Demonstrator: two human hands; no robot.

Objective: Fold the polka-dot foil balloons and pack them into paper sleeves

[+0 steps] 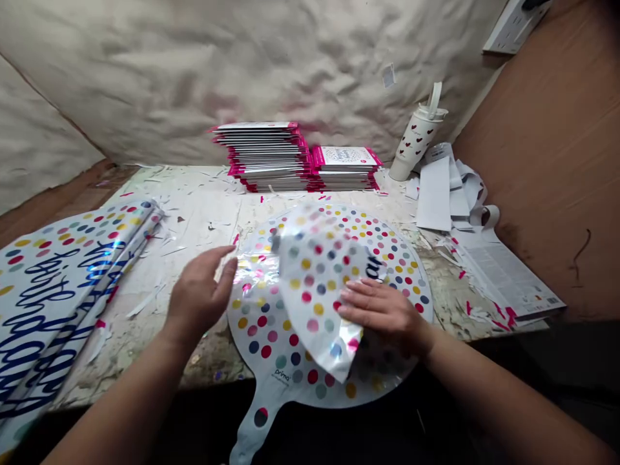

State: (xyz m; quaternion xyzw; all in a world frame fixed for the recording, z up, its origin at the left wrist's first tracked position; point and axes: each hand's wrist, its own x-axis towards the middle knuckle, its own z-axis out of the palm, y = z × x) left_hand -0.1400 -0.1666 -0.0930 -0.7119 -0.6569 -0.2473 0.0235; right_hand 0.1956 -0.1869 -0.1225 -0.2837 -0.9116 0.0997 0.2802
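Where dotted, foil; right hand atop

The table here is worn and stained, strewn with scraps. At the back stand a tall stack and lower stack of packets, then a tumbler. White cards lie right, printed balloons left, a dotted balloon overhanging the front edge.
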